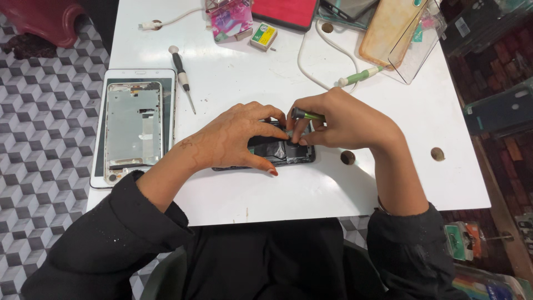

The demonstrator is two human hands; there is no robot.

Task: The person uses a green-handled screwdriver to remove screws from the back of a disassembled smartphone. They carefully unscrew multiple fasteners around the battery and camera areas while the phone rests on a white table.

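An opened black phone (pixel 283 153) lies on the white table (pixel 311 189) with its insides showing. My left hand (pixel 236 136) rests over its left part and pins it down, thumb on the near edge. My right hand (pixel 341 119) grips a small screwdriver with a green and black handle (pixel 304 115), whose tip points down into the phone's upper area between my fingertips. The tip itself is hidden by my fingers.
A white tablet (pixel 169 100) at the left carries a silver phone frame (pixel 133 125). A black-handled screwdriver (pixel 182 78) lies beside it. At the back are a white cable (pixel 311 55), a green-handled tool (pixel 361 76), phone cases (pixel 388 28), and a small box (pixel 263 36).
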